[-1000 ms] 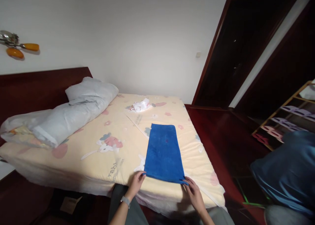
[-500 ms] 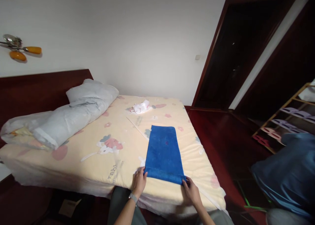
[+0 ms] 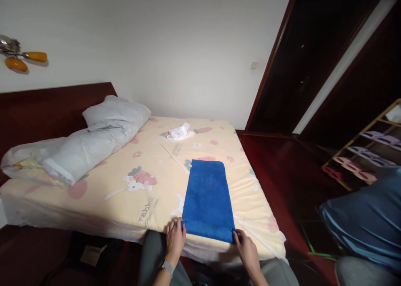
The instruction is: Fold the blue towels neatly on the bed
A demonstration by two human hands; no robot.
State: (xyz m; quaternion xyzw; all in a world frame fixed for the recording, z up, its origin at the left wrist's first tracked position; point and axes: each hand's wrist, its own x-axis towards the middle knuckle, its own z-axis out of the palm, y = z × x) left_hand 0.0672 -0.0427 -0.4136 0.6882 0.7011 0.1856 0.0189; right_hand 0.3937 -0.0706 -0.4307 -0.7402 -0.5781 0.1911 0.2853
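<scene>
A blue cloth (image 3: 208, 194) lies flat as a long rectangle near the front edge of the bed, with a band along its near end. My left hand (image 3: 176, 238) has its fingers closed on the cloth's near left corner; a watch is on that wrist. At the near right corner, my right hand (image 3: 246, 246) pinches the cloth between thumb and fingers. Beyond the cloth, a crumpled white plastic bag (image 3: 180, 131) rests on the patterned bedsheet (image 3: 122, 165).
A grey quilt (image 3: 97, 140) is bundled by the dark headboard (image 3: 56, 106) at left. On the right stand a shoe rack (image 3: 360, 146) with slippers and a person in a blue top (image 3: 366, 219). Below the bed lies a cardboard piece (image 3: 91, 254).
Both hands and the cloth's near end have shifted slightly toward the bed's front edge, and the near band looks flatter. The camera view has moved a little.
</scene>
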